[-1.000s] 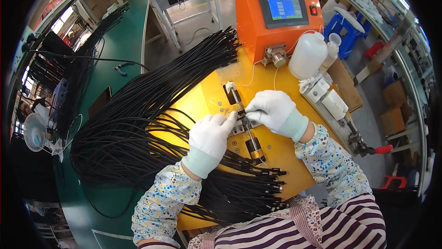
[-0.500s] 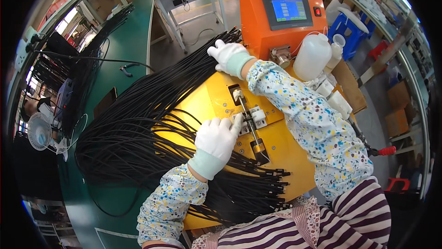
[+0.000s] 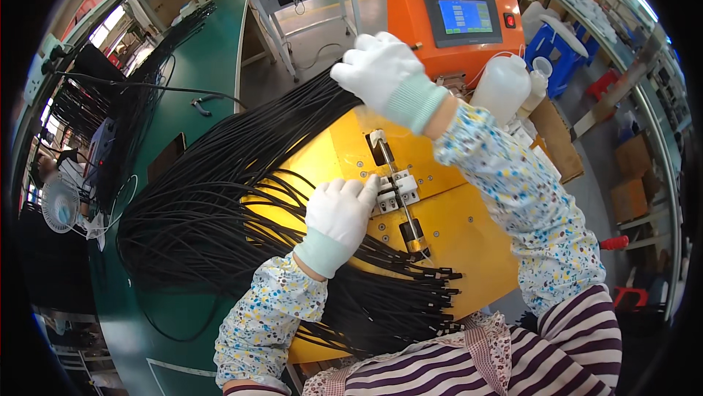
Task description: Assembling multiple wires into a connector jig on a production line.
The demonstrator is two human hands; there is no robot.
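My left hand (image 3: 338,219), in a white glove, has its fingers bent together. Their tips reach the left side of a small white clamp block (image 3: 398,192) crossed by a metal rod. What these fingers hold, if anything, is hidden. My right hand (image 3: 387,74), gloved too, is raised by the far end of a thick bundle of black cables (image 3: 242,132). Its fingers are curled, and a small brass-coloured tip pokes out beyond them, seemingly a cable end. More black cables (image 3: 417,293) lie under my left wrist, their plug ends toward me on the yellow plate (image 3: 469,249).
Behind the plate stands an orange machine (image 3: 406,19) with a screen. A white plastic bottle (image 3: 504,88) is at its right. Pliers (image 3: 201,105) and a dark flat object (image 3: 168,156) lie on the green table (image 3: 198,59). A small fan (image 3: 62,206) is far left.
My right hand has risen off the far cable ends toward me, its spread fingers now curled with a small tip showing. My left hand has shifted slightly left and stays at the clamp block.
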